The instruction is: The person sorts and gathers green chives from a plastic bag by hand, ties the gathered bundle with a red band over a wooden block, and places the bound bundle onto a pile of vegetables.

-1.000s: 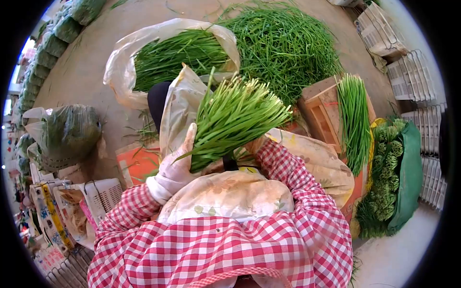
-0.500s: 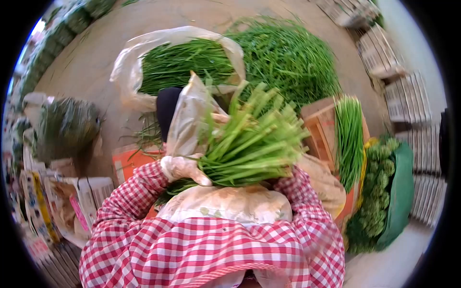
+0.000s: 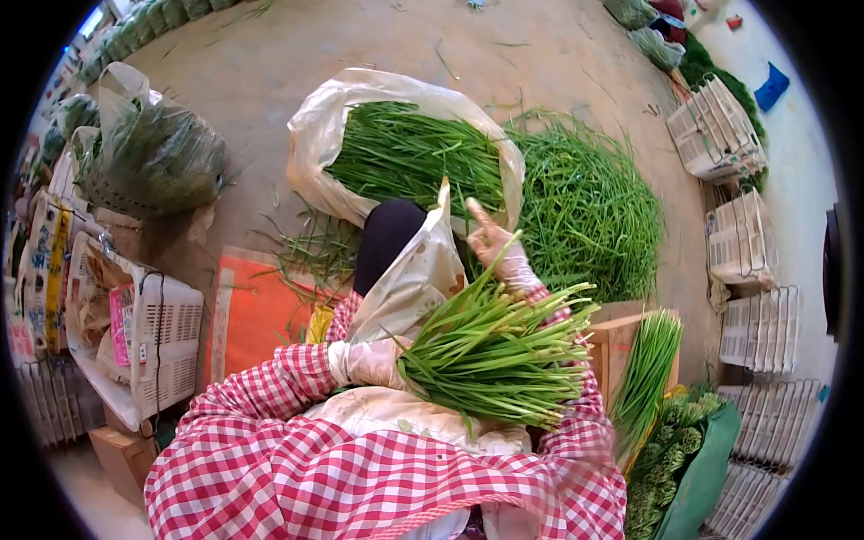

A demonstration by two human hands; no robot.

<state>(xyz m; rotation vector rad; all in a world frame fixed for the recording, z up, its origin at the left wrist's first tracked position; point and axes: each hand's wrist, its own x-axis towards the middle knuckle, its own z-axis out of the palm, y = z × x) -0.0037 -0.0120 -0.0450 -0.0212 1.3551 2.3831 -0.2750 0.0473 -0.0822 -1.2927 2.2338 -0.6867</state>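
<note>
A thick bunch of green stalks (image 3: 499, 351) lies across my lap, its pale cut ends toward the right. My left hand (image 3: 373, 362), in a whitish glove, is wrapped round the leafy left end of this bunch. Beyond the bunch, my gloved right hand (image 3: 499, 243) reaches forward with fingers apart, holding nothing, beside the rim of an open plastic bag (image 3: 315, 135). Long green leaves (image 3: 418, 153) fill that bag. Touching the bag's right side is a big loose pile of the same greens (image 3: 585, 211).
A neat bundle (image 3: 650, 360) rests on a wooden crate (image 3: 614, 346) at right, near tied bundles (image 3: 661, 459) in green cloth (image 3: 702, 477). White baskets (image 3: 760, 328) line the right. At left stand a stuffed bag (image 3: 157, 157), a white basket (image 3: 171, 342) and an orange board (image 3: 247, 315).
The view has turned rightward and the scene has shifted. My right hand has left the bunch and now extends forward, while the bunch has come down onto my lap in my left hand.
</note>
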